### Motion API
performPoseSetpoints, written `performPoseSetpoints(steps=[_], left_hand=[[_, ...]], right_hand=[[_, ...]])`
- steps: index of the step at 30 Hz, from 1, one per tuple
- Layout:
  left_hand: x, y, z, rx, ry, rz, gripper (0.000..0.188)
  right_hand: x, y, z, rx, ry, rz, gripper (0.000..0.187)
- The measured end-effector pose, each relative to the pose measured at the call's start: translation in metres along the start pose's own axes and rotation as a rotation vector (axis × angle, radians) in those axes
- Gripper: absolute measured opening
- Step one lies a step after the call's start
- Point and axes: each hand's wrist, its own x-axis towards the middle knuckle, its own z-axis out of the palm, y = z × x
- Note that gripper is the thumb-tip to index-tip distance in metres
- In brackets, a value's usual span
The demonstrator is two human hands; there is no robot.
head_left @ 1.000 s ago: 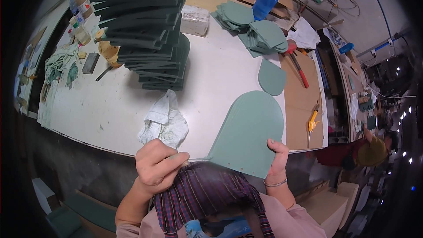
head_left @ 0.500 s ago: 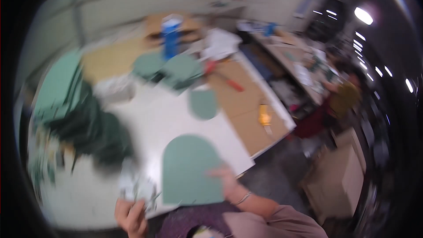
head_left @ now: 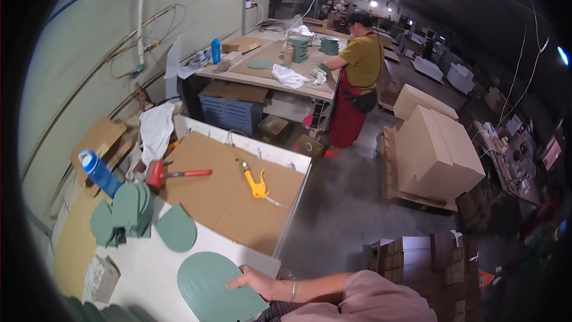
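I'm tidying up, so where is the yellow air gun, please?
In the head view, the yellow air gun lies just left of centre on brown cardboard, right of the red mallet.

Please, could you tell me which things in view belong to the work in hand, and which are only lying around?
Seem to belong, by grip or matching colour:
large green panel, held in the right hand
single smaller green panel
stack of smaller green panels

Probably just lying around, untouched:
blue bottle
red mallet
yellow air gun
white cloth near the wall

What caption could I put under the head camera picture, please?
The right hand grips a green rounded panel; a co-worker stands at another table.
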Motion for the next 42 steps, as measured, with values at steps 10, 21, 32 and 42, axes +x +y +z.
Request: performPoseSetpoints(steps=[10,21,32,42], left_hand=[[0.027,0.053,0.143,0.132,-0.005,-0.049,0.033],[0.068,0.070,0.207,0.343,-0.161,-0.126,0.046],[0.099,0.063,0.227,0.369,-0.274,-0.146,0.046],[0.116,0.056,0.224,0.377,-0.321,-0.181,0.046]], right_hand=[[0.058,-0.056,-0.087,0.181,-0.283,-0.027,0.051],[0.095,-0.081,-0.123,-0.096,-0.230,-0.035,0.035],[0.125,-0.086,-0.134,0.028,-0.273,0.110,0.036],[0.137,-0.086,-0.125,0.072,-0.310,0.221,0.036]])
